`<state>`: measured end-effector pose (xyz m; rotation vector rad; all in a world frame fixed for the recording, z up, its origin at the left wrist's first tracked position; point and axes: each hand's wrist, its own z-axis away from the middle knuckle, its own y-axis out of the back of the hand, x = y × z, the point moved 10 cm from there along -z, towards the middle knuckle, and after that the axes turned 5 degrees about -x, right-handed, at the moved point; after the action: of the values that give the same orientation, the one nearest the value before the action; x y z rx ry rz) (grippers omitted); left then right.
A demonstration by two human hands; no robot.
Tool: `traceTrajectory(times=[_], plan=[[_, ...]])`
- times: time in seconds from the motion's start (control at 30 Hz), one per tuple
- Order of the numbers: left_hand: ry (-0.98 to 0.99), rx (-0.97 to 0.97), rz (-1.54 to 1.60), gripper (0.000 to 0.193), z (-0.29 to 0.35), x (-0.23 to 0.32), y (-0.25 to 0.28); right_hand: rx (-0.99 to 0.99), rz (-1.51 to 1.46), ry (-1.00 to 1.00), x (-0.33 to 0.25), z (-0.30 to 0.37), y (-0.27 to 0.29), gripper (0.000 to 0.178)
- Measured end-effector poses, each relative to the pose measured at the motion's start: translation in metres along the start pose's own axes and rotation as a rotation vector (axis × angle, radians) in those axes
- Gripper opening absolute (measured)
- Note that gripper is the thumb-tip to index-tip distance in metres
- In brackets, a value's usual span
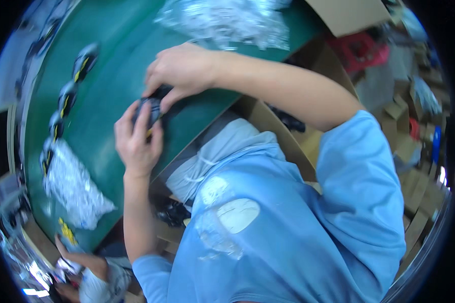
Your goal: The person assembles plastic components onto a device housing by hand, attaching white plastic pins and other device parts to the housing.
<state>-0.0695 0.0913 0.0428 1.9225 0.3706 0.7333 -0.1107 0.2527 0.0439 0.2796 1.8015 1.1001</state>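
Note:
A small dark, rounded object (151, 108) with a bit of yellow at its lower edge is between my two hands, over the green table (111, 166). My left hand (139, 134) is closed on its near left side, fingers bent over the top. From the far right side my right hand (182, 70) grips it, thumb pressed on its edge. The hands cover most of the object, so its kind is not plain. Several similar black objects with yellow stripes (67, 98) stand in a line on the left of the table.
Clear plastic bags (227, 22) lie at the far edge, and another clear bag (78, 184) at the left. Yellow pieces (65, 232) lie near a co-worker's hand (60, 247). Open cardboard boxes (283, 134) stand by the table's right edge, near a pink stool (361, 50).

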Motion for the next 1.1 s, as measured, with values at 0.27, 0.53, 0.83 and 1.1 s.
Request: traceTrajectory(times=[0.27,0.53,0.83,1.1], plan=[[-0.038,-0.008,-0.025,0.047,0.008,0.0,-0.002,0.941,-0.259,-0.842,0.143,0.362,-0.004,0.016],[-0.012,-0.012,-0.006,0.05,0.011,-0.003,-0.006,0.172,-0.316,-1.249,0.208,0.421,-0.201,0.034],[0.015,-0.071,-0.03,0.047,0.017,-0.01,0.007,0.803,-0.976,-0.874,0.098,0.377,-0.03,0.046],[-0.023,-0.065,0.107,0.059,0.003,-0.003,-0.004,0.291,-1.103,-0.361,0.008,0.106,0.02,0.027]])
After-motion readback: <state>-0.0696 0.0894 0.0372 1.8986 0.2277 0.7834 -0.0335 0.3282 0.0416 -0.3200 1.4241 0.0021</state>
